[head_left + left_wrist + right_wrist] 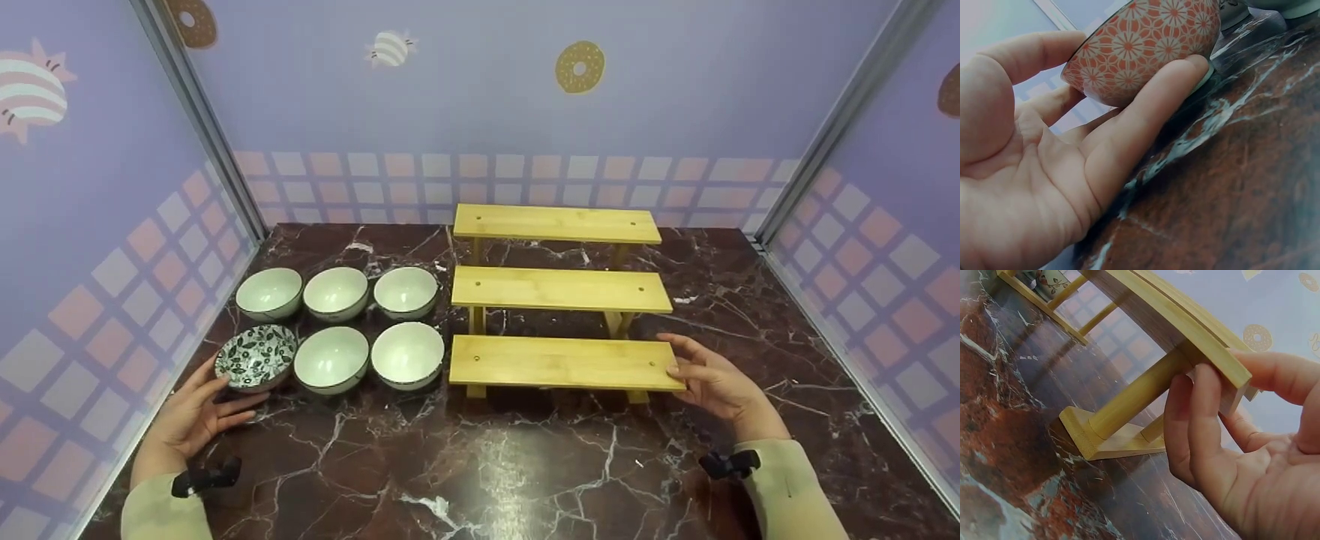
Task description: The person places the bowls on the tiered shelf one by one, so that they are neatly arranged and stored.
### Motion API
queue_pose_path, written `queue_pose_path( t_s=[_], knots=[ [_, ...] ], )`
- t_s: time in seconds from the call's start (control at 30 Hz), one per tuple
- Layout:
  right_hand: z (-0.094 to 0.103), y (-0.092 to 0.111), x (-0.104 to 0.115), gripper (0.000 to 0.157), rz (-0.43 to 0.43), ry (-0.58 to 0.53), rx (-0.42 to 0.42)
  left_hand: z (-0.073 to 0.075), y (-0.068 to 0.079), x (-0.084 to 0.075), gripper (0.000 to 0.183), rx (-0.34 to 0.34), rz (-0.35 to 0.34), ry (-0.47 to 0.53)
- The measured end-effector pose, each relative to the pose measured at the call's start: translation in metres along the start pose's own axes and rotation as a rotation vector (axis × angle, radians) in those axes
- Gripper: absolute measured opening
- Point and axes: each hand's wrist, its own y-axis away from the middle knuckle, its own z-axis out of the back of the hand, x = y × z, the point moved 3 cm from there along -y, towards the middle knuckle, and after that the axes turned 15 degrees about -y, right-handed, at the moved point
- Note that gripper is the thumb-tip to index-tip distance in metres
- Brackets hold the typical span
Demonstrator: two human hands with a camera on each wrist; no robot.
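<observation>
At the near left of the bowl group sits a bowl (256,356) with a dark leaf print inside; its outside (1145,48) carries orange flowers in the left wrist view. My left hand (191,416) holds this bowl at its left side, one digit at the rim and others against the lower wall. A three-step wooden stand (561,289) stands right of the bowls. My right hand (716,381) grips the right end of its lowest board (562,362), thumb on top and fingers (1204,410) curled underneath, beside a round post (1134,396).
Several bowls with pale insides, such as the near middle one (331,358) and the near right one (407,354), form two rows with the printed bowl. They stand on a dark marbled tabletop (360,465). Printed panels (480,97) wall in the back and both sides.
</observation>
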Motion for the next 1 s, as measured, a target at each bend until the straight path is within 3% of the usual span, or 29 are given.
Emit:
queue_pose_path(
  t_s=[0.33, 1.0],
  knots=[
    [0.0021, -0.0021, -0.0017, 0.052, 0.024, -0.031, 0.025, 0.0001, -0.0008, 0.0004, 0.085, -0.069, -0.003, -0.001],
    [0.0031, -0.0046, -0.0027, 0.051, 0.021, -0.074, 0.07, -0.0015, 0.005, -0.0029, 0.085, -0.081, -0.047, 0.013]
  ],
)
